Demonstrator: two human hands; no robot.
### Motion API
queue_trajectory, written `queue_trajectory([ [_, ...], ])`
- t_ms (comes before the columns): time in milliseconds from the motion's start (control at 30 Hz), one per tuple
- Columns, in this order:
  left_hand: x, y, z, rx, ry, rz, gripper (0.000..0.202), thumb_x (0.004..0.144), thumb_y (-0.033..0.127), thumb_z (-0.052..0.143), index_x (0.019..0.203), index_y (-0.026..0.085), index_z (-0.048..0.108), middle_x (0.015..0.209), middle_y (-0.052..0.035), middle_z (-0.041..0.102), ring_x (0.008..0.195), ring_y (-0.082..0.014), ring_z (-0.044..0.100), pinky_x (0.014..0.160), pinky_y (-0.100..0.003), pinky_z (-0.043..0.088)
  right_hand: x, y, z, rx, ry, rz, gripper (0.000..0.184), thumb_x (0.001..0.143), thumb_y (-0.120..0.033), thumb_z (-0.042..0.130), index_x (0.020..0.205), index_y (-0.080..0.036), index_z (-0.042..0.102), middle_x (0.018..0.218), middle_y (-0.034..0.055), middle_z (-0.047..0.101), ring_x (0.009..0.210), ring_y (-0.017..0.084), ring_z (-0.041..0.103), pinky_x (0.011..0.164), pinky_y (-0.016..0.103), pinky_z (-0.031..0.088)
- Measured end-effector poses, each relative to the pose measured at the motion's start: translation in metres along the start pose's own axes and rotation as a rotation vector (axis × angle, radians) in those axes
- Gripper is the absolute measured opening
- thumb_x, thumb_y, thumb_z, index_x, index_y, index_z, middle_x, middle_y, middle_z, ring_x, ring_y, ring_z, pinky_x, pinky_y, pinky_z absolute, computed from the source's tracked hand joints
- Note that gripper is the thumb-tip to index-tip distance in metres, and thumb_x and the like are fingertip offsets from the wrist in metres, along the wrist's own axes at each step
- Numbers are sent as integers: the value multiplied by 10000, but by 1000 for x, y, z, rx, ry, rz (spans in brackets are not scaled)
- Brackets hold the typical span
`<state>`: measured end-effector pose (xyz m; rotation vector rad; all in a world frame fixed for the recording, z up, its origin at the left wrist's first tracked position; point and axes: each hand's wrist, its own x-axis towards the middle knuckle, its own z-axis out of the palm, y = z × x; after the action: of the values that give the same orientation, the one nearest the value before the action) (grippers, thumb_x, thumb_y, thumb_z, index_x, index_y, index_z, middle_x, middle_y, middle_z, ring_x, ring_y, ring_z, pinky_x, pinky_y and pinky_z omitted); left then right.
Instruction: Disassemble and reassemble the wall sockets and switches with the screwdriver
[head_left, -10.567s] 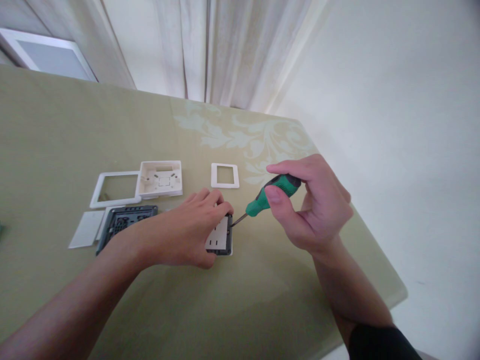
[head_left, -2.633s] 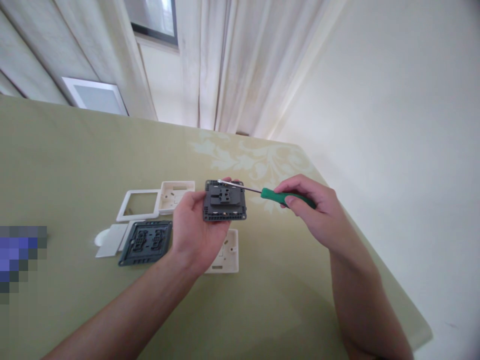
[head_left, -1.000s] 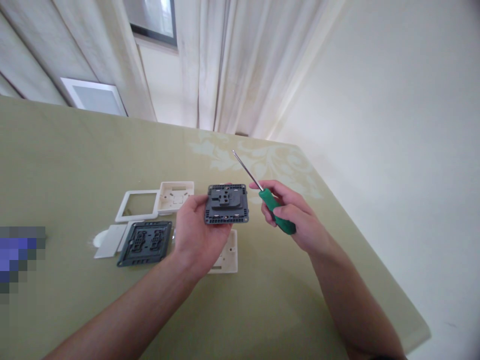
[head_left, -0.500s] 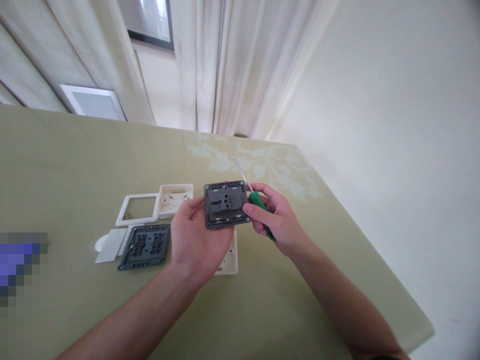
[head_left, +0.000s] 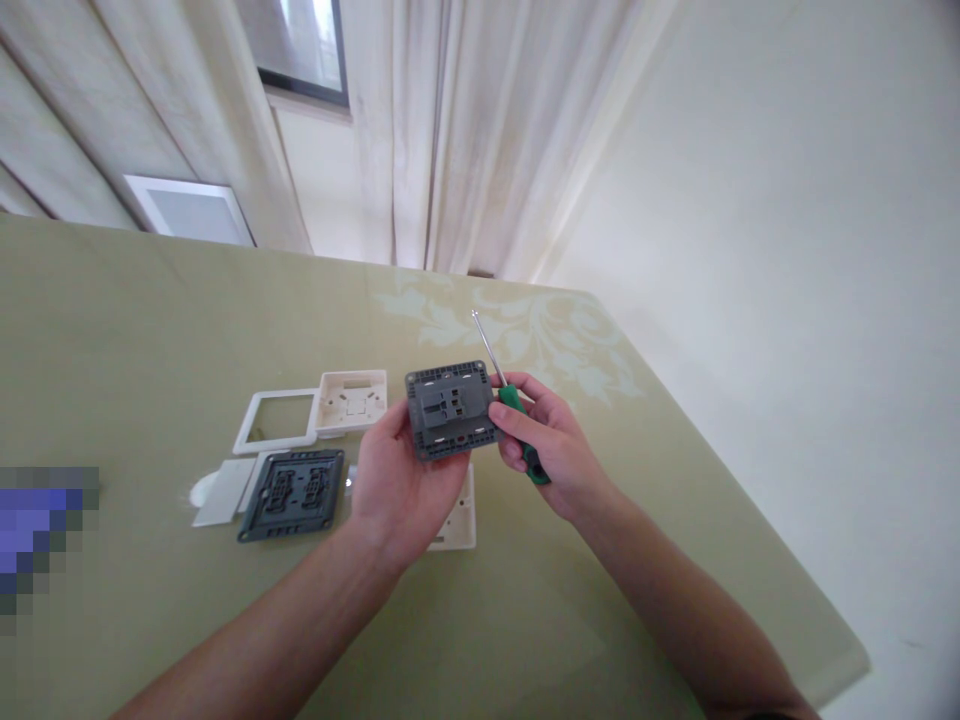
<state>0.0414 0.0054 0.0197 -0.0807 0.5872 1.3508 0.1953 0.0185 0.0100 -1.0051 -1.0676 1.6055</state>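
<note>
A dark grey wall switch module [head_left: 450, 408], its back side facing up, is held by my left hand [head_left: 405, 490], with the fingers beneath it and the thumb at its left edge. My right hand [head_left: 547, 440] is wrapped around the green handle of a screwdriver [head_left: 513, 400], whose metal shaft points away from me. The right thumb and fingers also reach the module's right edge. Left of my hands, a second dark grey module [head_left: 291, 495] lies on the table. A white mounting box [head_left: 463, 510] is partly hidden under my left hand.
The green tablecloth [head_left: 150, 370] bears another white mounting box [head_left: 352, 402], a white frame [head_left: 277, 420] and white cover plates [head_left: 223, 492]. A pixelated blue patch [head_left: 37, 520] is at the far left. Curtains [head_left: 510, 130] hang behind the table; a wall is at right.
The module in my left hand has tilted slightly and shifted a little left. The screwdriver's tip has moved slightly right. Both hands keep their hold.
</note>
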Motion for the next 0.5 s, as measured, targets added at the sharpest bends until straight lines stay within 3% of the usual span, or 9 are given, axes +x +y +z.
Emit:
queue_trajectory([
  [233, 3, -3, 4, 2, 33, -14, 567, 1088, 62, 293, 1437, 163, 729, 1169, -89, 854, 907, -201, 811, 1019, -375, 634, -1, 5, 3, 22, 21, 25, 479, 747, -392, 992, 1098, -223, 714, 655, -99, 580, 455, 43, 441, 386, 166, 280],
  [500, 6, -6, -9, 78, -18, -18, 462, 1118, 86, 354, 1267, 109, 791, 1007, -90, 855, 823, -165, 796, 828, -253, 654, -2, 5, 5, 37, 26, 51, 470, 747, -385, 986, 1101, -227, 721, 676, -89, 592, 458, 43, 442, 389, 166, 283],
])
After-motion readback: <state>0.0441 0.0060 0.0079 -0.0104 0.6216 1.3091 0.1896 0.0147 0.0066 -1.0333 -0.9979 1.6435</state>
